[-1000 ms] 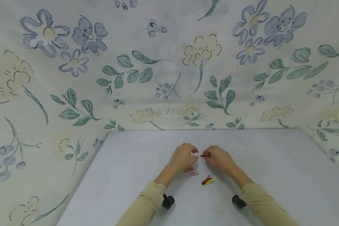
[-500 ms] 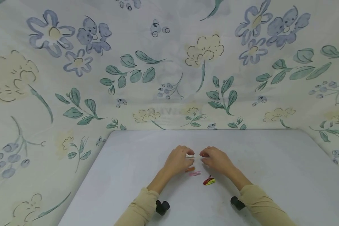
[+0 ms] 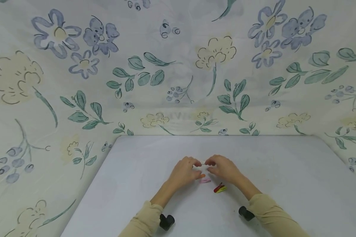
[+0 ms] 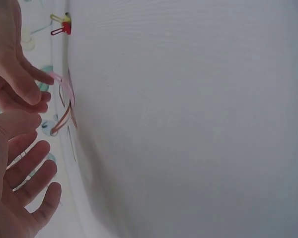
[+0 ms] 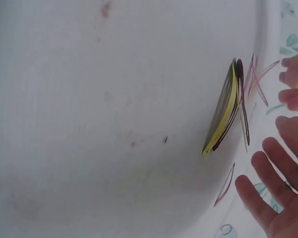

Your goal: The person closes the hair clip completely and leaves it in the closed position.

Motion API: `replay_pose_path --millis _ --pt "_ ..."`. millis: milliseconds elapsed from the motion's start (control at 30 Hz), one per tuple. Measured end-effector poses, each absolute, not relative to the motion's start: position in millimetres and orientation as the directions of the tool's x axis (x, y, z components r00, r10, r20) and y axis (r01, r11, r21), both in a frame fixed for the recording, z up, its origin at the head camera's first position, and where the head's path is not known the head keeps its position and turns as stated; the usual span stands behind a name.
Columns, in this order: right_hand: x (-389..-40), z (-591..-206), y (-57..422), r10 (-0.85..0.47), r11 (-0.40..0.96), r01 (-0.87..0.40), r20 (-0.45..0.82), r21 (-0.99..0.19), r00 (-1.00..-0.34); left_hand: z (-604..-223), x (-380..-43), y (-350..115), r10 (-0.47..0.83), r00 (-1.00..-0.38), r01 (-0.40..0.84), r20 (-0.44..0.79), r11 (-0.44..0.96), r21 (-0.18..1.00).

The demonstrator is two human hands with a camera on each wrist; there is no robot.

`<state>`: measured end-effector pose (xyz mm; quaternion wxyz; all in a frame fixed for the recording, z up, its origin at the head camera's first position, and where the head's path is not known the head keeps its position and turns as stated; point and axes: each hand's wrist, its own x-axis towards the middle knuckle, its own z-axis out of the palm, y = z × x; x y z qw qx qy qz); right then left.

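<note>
Your fingertips face off across the white clip [image 3: 203,162]

Here's the head view: your left hand [image 3: 184,172] and right hand [image 3: 225,168] face each other left of the desk's [image 3: 284,177] midline, in its far half, and that white clip shows right between the index fingertips. Thumb and index stand apart on both hands. From the left wrist, your left fingers [image 4: 42,178] fan out, curved and loose, and from the right wrist your right hand's fingers spread the same way. Neither wrist view picks out the white clip, so I can't tell whether either hand pinches it.

Now the orange clip [image 3: 202,176]: the head view gives you only a stub of it by your left thumb, but the left wrist shows its two arms forking apart. The pink clip [image 3: 205,180] is just beside it, toward the near edge.

Nearer you again, the red clip [image 3: 217,188] and yellow clip [image 3: 221,189] lie together; they're tiny from the left wrist, big and close from the right.

And here's one the head view doesn't give you: a thin reddish clip [image 5: 225,184] below your right hand, visible from the right wrist. That same camera catches a dark speck [image 5: 165,140] and faint reddish smudges [image 5: 134,144] on the desk.
</note>
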<state>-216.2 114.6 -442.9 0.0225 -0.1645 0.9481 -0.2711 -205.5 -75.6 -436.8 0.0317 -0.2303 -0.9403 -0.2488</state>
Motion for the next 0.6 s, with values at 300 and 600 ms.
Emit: replay_pose_path --millis 300,600 --pt "-212.1 -446.1 108.8 -0.379 0.778 -0.330 0.019 -0.534 -0.925 -439.5 -199.1 -81.1 0.396 -0.906 0.416 0.148 0.772 0.481" --pt "-207.1 -449.7 101.4 -0.451 0.778 -0.419 0.049 -0.469 -0.891 -446.1 -195.4 -82.2 0.430 -0.888 0.456 0.162 0.781 0.428"
